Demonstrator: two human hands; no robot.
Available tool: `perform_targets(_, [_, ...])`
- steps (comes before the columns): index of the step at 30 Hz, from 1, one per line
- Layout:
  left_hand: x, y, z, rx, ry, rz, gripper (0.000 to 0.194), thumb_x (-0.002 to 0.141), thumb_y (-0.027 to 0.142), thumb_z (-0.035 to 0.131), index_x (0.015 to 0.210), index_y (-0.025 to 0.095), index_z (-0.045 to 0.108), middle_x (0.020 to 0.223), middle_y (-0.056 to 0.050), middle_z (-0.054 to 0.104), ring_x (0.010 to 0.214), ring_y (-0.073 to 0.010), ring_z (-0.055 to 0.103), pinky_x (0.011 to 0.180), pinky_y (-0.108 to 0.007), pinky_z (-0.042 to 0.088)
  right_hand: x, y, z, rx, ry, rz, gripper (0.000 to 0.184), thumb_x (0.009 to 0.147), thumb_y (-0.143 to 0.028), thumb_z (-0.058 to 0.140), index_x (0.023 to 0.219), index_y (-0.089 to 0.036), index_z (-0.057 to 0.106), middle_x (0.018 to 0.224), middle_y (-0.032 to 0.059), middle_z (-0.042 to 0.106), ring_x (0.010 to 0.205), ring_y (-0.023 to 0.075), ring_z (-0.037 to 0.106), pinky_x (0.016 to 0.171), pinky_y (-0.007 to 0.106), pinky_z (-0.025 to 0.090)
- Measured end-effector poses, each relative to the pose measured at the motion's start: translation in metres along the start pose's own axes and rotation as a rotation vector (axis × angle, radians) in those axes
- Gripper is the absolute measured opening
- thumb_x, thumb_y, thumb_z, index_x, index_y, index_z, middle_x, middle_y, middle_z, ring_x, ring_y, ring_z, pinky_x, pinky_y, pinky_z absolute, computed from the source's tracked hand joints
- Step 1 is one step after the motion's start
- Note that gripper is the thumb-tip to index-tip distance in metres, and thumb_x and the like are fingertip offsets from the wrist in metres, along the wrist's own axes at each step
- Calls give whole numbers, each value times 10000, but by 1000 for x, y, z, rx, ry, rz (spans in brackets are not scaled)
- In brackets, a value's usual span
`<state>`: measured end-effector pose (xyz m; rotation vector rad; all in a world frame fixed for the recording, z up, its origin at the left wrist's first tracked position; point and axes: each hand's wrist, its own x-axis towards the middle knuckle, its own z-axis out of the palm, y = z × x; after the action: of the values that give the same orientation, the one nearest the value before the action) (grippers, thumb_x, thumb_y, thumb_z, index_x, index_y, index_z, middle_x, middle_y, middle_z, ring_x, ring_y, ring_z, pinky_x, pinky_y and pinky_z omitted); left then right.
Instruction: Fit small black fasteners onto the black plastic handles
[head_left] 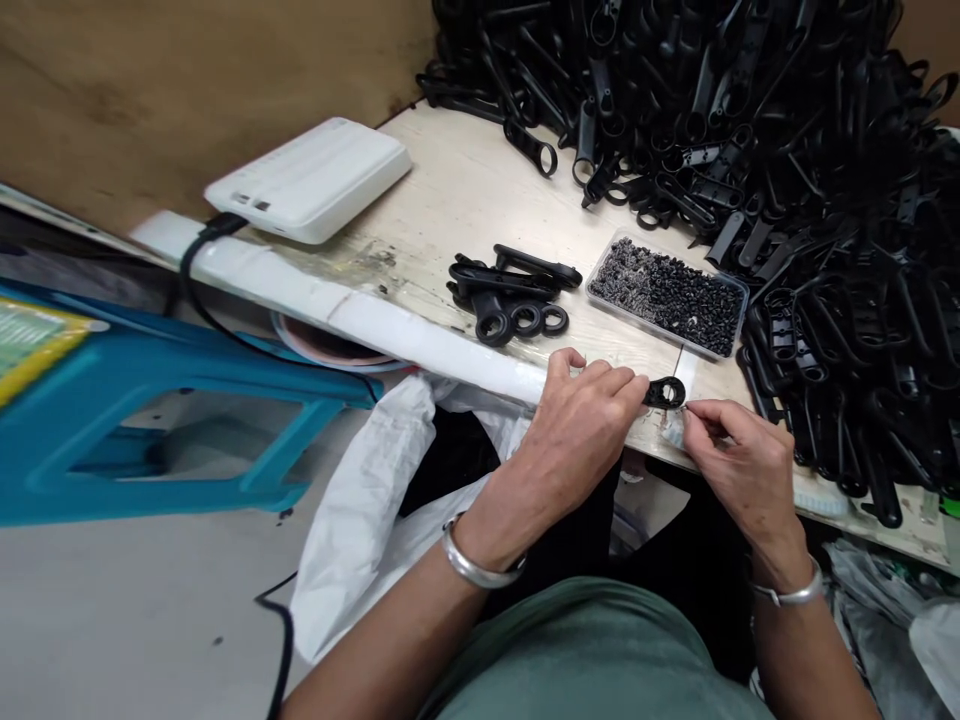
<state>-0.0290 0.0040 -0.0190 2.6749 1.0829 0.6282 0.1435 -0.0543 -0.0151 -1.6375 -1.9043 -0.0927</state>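
From my head camera, my left hand (581, 415) is clamped on a black plastic ring-ended part (664, 392) at the near edge of the table (465, 200); only its ring end shows past my fingertips, pointing right, so its long axis runs left to right toward my other hand. My right hand (731, 455) sits just beside that ring, thumb and forefinger pinched together on something too small for me to make out. Both hands are at the part, the left one holding it.

One clear tray of small dark screws (667, 295) lies just beyond the ring. To its left sits one small stack of black parts (514, 290), several, too overlapped to count. One large heap of black parts (787, 150) fills the right and far side. One white power bank (311, 180) rests far left, and one white sack (375, 500) hangs below the edge.
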Motion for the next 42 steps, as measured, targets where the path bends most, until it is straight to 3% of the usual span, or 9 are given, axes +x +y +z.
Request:
perform_targets(16, [-3,-2,5,-24,51,29,111,928,125,479,902,157,582,809,-15,662,774,-182,579,826,-391,316,14,-3,4,-195,-101,-182,151,864,-100,516,778,-152,629,684,32,689,582,123,634,584,223,443])
perform_targets(23, [-3,-1,6,-15,52,26,117,916,102,481,881,158,578,797,5,647,764,-181,572,830,-394,306,19,-10,-2,-324,-259,-208,170,887,-132,499,765,-150,617,674,38,661,583,152,622,562,265,388])
perform_targets(29, [-1,-1,5,-26,56,13,126,909,96,491,847,153,584,788,-2,651,749,-175,561,808,-385,304,25,-20,-7,-300,-435,-87,181,900,-148,488,757,-164,596,711,54,671,590,167,614,552,278,361])
perform_targets(35, [-1,-2,3,-52,54,22,137,925,109,482,872,158,599,799,-6,665,742,-165,570,804,-372,306,29,-12,-8,-57,-423,25,147,894,-181,529,819,-173,655,741,27,691,647,148,630,633,242,419])
perform_targets(42, [-3,-4,6,-60,51,35,210,946,121,445,976,194,640,815,-3,654,776,-169,563,820,-378,316,33,-9,-11,-44,-485,65,169,886,-186,530,807,-169,678,713,20,686,613,137,603,610,241,399])
